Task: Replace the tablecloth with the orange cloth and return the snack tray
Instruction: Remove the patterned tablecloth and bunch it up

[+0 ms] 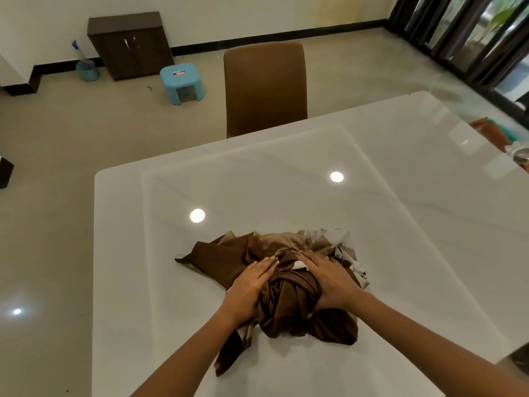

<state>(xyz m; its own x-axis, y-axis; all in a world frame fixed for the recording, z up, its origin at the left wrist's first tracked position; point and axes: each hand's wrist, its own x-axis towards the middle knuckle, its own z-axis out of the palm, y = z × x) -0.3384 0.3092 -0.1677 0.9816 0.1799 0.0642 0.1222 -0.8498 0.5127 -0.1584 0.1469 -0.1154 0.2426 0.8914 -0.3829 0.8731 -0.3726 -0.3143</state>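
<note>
A crumpled brown, tan and white tablecloth [289, 299] lies bunched in a heap on the glossy white table [400, 224], near its front edge. My left hand [250, 287] presses on the heap's left side and my right hand [329, 277] on its right side, fingers together and pointing away from me. Both hands grip the bundle between them. At the far right edge of the view, orange and green items [492, 130] sit beside the table, and a round metal object [521, 155] is partly cut off.
A brown chair [264, 87] is pushed in at the table's far side. Beyond it on the floor are a blue plastic stool [182, 83], a dark wooden cabinet [130, 45] and a bucket with a spray bottle [86, 65]. Dark window frames [472, 32] fill the top right.
</note>
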